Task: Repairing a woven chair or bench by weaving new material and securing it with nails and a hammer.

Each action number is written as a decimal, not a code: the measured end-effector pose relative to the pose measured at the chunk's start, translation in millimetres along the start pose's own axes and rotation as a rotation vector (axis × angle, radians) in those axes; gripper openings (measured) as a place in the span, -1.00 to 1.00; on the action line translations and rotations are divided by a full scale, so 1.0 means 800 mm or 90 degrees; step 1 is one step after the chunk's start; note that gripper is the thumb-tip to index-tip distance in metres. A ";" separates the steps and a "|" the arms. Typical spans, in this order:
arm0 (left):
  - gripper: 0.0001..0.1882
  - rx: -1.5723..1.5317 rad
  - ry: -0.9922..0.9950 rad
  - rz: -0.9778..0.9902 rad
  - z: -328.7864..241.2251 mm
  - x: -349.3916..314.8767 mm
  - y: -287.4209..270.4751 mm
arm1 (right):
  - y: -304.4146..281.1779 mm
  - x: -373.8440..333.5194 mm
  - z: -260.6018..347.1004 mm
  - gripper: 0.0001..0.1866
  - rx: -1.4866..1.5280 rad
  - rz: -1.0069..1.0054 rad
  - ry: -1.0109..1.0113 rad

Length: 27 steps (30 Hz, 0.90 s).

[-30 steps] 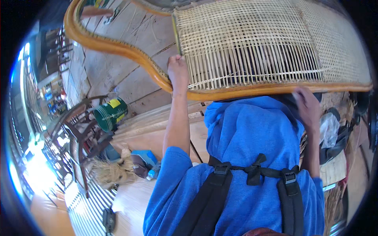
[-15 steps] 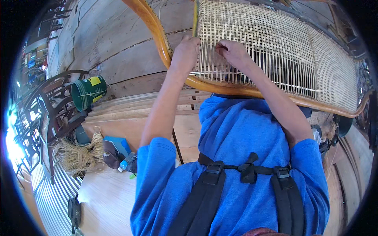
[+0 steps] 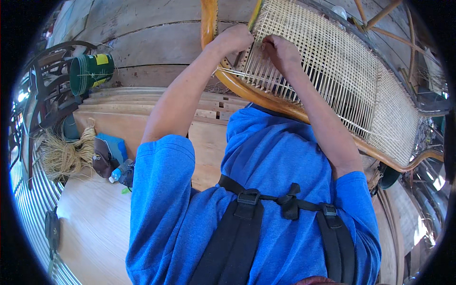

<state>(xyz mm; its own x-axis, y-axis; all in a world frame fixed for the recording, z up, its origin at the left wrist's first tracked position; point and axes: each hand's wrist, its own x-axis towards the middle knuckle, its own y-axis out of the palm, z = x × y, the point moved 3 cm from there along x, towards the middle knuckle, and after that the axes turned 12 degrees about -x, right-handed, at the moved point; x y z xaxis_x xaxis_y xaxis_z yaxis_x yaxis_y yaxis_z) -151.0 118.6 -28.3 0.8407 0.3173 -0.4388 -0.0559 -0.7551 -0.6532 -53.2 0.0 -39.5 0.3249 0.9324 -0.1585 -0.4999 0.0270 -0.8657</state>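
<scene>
Working at the left end of a pale, open-weave cane panel (image 3: 327,52), in the upper right of the view, set in a curved, glossy orange-brown wooden frame (image 3: 280,104) in front of the blue-shirted torso. Got left hand (image 3: 236,39) curled up at the panel's end, against a thin yellow-green edge strip (image 3: 255,14); got right hand (image 3: 284,53) bunched over the weave just beside it, as if pinching. Can't tell about any strand actually in grip: too well hidden by the fingers.

To do it well, in my view: brace the edge with the left, work the strand with the right. Alternate over and under strictly; check against the neighbouring row. Keep the cane flat, no twist. Draw snug, not hard, or risk cracking it. Go easy on the sparse near part: mostly one-way strands, probably easy to shove apart. Mind the loose pale strands (image 3: 230,71) across the frame near the left wrist; could snag.

On writing: can see a yellow label (image 3: 101,59) on a dark-green plastic bucket (image 3: 81,76), too small to read. Also pale marking on a dark brown fabric cap (image 3: 102,161); can't make out.
</scene>
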 end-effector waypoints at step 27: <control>-0.72 -0.102 -0.116 -0.159 0.001 -0.008 0.006 | 0.028 0.006 0.017 -0.83 -0.106 -0.208 -0.123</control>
<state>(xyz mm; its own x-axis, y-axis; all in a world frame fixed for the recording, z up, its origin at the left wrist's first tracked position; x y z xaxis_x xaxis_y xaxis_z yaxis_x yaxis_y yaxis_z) -157.1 113.5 -28.7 0.7066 0.5906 -0.3899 0.2378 -0.7170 -0.6552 -73.8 10.2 -52.8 0.2800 0.9354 0.2160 -0.2531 0.2889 -0.9233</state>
